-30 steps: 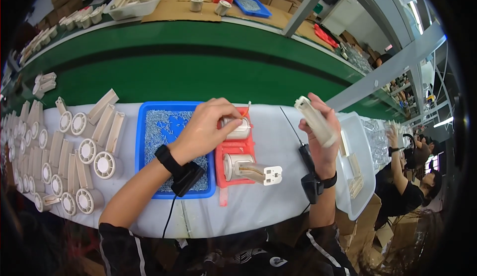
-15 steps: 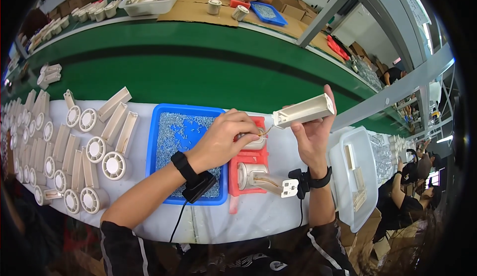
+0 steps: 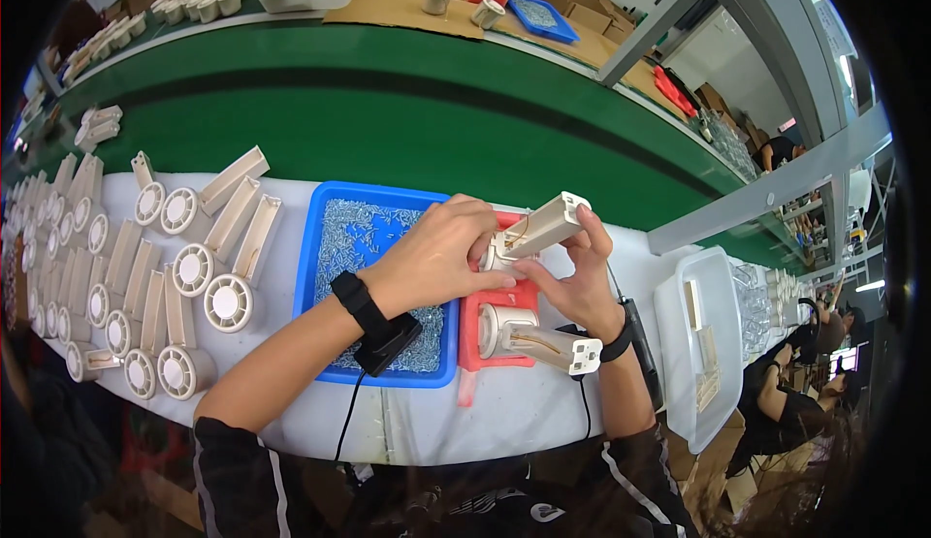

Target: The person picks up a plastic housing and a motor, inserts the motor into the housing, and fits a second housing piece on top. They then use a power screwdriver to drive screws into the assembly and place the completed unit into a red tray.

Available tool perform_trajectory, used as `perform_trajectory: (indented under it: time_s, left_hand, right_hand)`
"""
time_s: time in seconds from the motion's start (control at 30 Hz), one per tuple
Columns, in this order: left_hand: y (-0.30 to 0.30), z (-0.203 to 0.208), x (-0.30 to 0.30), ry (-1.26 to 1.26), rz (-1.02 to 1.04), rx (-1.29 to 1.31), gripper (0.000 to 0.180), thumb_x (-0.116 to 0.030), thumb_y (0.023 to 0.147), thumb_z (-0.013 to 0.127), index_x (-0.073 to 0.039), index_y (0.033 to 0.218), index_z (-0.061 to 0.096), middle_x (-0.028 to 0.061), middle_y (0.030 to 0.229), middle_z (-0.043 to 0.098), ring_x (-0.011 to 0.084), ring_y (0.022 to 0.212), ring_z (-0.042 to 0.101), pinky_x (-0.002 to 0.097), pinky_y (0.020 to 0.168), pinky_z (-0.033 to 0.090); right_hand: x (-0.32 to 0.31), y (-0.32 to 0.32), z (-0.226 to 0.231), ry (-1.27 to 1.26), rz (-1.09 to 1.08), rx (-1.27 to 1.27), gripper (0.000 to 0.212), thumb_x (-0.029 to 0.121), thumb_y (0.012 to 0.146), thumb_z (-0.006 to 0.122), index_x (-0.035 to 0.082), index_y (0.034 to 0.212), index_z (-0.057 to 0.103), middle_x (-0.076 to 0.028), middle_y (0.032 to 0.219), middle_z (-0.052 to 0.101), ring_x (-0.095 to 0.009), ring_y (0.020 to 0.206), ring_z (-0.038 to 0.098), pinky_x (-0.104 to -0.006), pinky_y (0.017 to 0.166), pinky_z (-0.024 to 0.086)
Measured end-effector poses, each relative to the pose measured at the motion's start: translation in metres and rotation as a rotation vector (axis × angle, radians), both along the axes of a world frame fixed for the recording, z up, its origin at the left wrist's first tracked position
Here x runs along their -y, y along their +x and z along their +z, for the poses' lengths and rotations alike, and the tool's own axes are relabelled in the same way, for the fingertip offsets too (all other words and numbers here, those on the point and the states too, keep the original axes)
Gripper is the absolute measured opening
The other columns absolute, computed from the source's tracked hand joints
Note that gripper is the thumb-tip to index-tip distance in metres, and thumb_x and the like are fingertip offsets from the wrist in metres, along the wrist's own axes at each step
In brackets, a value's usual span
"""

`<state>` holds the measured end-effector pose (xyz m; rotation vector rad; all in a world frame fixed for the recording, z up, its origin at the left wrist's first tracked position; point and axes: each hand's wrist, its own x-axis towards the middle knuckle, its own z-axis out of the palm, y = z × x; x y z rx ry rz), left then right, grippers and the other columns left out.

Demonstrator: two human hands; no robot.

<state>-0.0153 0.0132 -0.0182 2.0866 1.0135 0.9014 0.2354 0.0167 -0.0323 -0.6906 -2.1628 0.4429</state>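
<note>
In the upper part of a red fixture [image 3: 469, 352] sits a cream round plastic housing [image 3: 493, 259], partly hidden by my fingers. A cream trough-shaped handle [image 3: 549, 228] slants up to the right from it, with a thin brown wire inside. My left hand [image 3: 438, 252] closes its fingers on the housing's left side. My right hand [image 3: 582, 281] holds the handle, thumb at its lower end near the housing and fingers behind. Just below, a second housing [image 3: 493, 332] rests in the fixture with its handle [image 3: 561, 350] attached and pointing right.
A blue tray [image 3: 451, 344] of small screws lies left of the fixture. Many cream handled units [image 3: 233, 303] cover the table's left. At right are a dark elongated tool [image 3: 642, 354] and a white bin [image 3: 671, 344] with loose parts. Beyond the green belt [image 3: 320, 111] another person works.
My right hand has brought the handle down and left onto the upper housing, turning it. The left hand has stayed by that housing. The whole view has shifted slightly.
</note>
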Motion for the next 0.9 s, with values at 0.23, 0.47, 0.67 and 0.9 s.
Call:
perform_trajectory:
  time_s: [0.23, 0.47, 0.67, 0.9]
  left_hand:
    - [0.001, -0.007, 0.003, 0.128, 0.004, -0.028, 0.048, -0.034, 0.073, 0.09, -0.004, 0.061, 0.054, 0.0123, 0.1, 0.068, 0.0311, 0.109, 0.061, 0.04, 0.091, 0.047]
    - [0.0, -0.002, 0.003, 0.047, -0.017, -0.052, 0.045, -0.032, 0.075, 0.089, -0.003, 0.063, 0.058, 0.0135, 0.103, 0.068, 0.0311, 0.111, 0.06, 0.0407, 0.095, 0.047]
    - [0.0, -0.004, 0.004, 0.079, -0.013, -0.059, 0.044, -0.031, 0.075, 0.089, -0.003, 0.063, 0.058, 0.0117, 0.104, 0.067, 0.0295, 0.11, 0.06, 0.0388, 0.093, 0.046]
    - [0.002, -0.004, 0.007, 0.097, -0.001, -0.071, 0.043, -0.031, 0.076, 0.089, -0.003, 0.064, 0.059, 0.0095, 0.101, 0.066, 0.0278, 0.105, 0.058, 0.0381, 0.088, 0.046]
  right_hand:
    - [0.006, 0.002, 0.023, -0.04, 0.06, 0.121, 0.105, -0.013, 0.081, 0.081, 0.017, 0.159, 0.018, -0.018, 0.137, 0.053, -0.031, 0.117, 0.067, -0.0475, 0.097, 0.06]
    - [0.008, -0.005, 0.03, 0.03, 0.085, 0.152, 0.097, -0.014, 0.083, 0.078, 0.022, 0.159, 0.03, -0.017, 0.129, 0.058, -0.032, 0.115, 0.068, -0.0432, 0.095, 0.061]
    - [0.012, -0.007, 0.037, -0.004, 0.071, 0.195, 0.097, -0.016, 0.082, 0.077, 0.025, 0.159, 0.033, -0.018, 0.128, 0.06, -0.033, 0.113, 0.068, -0.0424, 0.093, 0.061]
    - [0.011, -0.005, 0.04, -0.04, 0.039, 0.262, 0.095, -0.016, 0.082, 0.077, 0.024, 0.158, 0.036, -0.021, 0.13, 0.061, -0.034, 0.114, 0.068, -0.0421, 0.094, 0.06]
